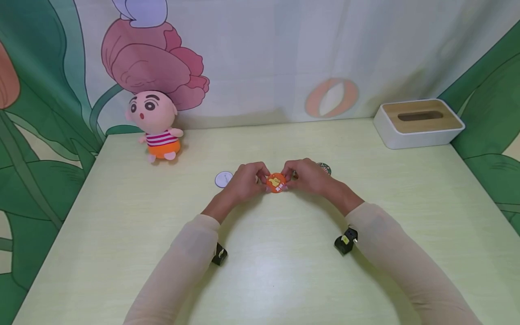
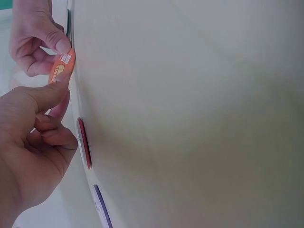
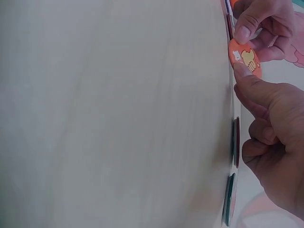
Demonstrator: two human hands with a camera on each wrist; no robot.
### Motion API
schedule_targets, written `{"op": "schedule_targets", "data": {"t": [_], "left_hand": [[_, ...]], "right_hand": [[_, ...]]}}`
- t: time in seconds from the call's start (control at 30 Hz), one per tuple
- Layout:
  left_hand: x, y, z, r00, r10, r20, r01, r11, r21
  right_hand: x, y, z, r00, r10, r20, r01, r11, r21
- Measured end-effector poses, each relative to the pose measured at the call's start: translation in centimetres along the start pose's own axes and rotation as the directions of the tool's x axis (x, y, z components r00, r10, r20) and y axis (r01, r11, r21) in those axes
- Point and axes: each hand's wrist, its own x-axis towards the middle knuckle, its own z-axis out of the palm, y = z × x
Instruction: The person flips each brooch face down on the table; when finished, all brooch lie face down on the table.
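Observation:
Both hands hold one orange round disc (image 1: 276, 183) with a yellow thumbs-up picture, its face tilted up toward the head camera. At its left edge, my left hand (image 1: 248, 181) pinches it between thumb and fingers. My right hand (image 1: 310, 177) pinches the opposite edge the same way. Partly behind the left hand lies a white disc (image 1: 223, 179); a green-and-white disc (image 1: 324, 168) shows past the right hand. A red-edged disc (image 2: 84, 143) lies by the left hand in the left wrist view. Beside the right hand, its wrist view has a dark red disc (image 3: 237, 142).
A plush doll (image 1: 156, 126) in a striped top and orange shorts sits at the back left of the pale table (image 1: 260, 280). At the back right stands a white tissue box (image 1: 418, 124) with a wooden lid. A printed curtain (image 1: 252, 58) hangs behind.

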Motion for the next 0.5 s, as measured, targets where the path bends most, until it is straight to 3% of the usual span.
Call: {"op": "schedule_targets", "data": {"t": [0.5], "left_hand": [[0.00, -0.10, -0.17, 0.999, 0.046, -0.025, -0.046, 0.999, 0.002]], "right_hand": [[-0.07, -0.01, -0.21, 0.999, -0.030, -0.030, 0.029, 0.999, -0.013]]}}
